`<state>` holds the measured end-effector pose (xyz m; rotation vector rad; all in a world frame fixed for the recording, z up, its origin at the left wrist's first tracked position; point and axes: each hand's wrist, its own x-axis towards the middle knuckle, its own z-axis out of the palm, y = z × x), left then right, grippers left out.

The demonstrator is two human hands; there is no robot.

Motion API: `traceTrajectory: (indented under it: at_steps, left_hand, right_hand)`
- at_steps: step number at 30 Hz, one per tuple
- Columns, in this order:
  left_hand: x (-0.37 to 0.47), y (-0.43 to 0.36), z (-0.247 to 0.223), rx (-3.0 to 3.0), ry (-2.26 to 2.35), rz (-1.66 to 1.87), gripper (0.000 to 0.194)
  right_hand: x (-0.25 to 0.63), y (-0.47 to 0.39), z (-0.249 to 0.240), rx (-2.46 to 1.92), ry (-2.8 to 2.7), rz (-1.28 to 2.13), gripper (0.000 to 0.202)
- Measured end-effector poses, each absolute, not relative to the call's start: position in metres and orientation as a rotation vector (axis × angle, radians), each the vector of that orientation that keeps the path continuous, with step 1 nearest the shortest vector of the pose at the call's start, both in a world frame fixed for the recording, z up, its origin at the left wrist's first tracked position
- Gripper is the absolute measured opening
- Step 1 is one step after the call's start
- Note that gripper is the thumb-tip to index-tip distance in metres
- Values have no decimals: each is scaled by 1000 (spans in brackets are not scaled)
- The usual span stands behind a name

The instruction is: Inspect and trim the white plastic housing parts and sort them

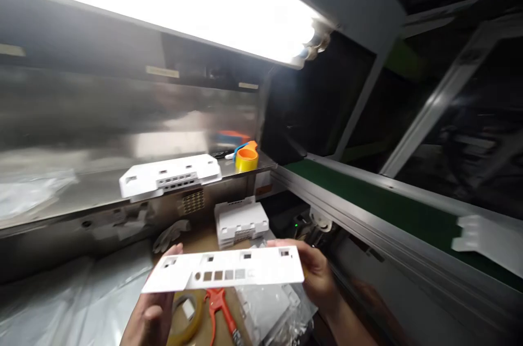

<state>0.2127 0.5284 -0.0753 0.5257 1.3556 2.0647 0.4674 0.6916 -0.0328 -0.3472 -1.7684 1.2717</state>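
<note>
A white plastic housing (224, 269) with square holes along its top and a row of port openings is held up level between both hands. My left hand (153, 310) supports its left end, fingers behind the part and thumb below its front edge. The right end is gripped by my right hand (316, 275), whose fingertips are partly hidden behind it. Below the housing lie red-handled pliers (220, 310) and a roll of yellowish tape (192, 319). Next to them is a white part in clear plastic wrapping (267, 313).
Another white housing (169, 174) rests on the metal shelf, near a yellow tape roll (247, 161). Behind my hands sits a stack of white housings (241, 220). A green conveyor (359, 196) on the right carries a white part (490, 242). Plastic-wrapped items (93, 291) lie left.
</note>
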Motion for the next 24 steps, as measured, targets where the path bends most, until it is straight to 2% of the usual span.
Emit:
traceTrajectory:
  at_steps: [3, 10, 16, 24]
  left_hand:
    - [185, 505, -72, 378, 1343, 2326, 98]
    - [151, 422, -60, 566, 1694, 2623, 90]
    - [159, 397, -59, 533, 1885, 2680, 86]
    - [177, 387, -50, 578, 2059, 2455, 81]
  right_hand:
    - [418, 658, -60, -231, -1667, 1439, 24]
    - [359, 627, -64, 27, -1776, 1518, 31]
    - [336, 619, -76, 24, -1826, 1577, 30]
    - [327, 621, -90, -91, -1866, 1585, 23]
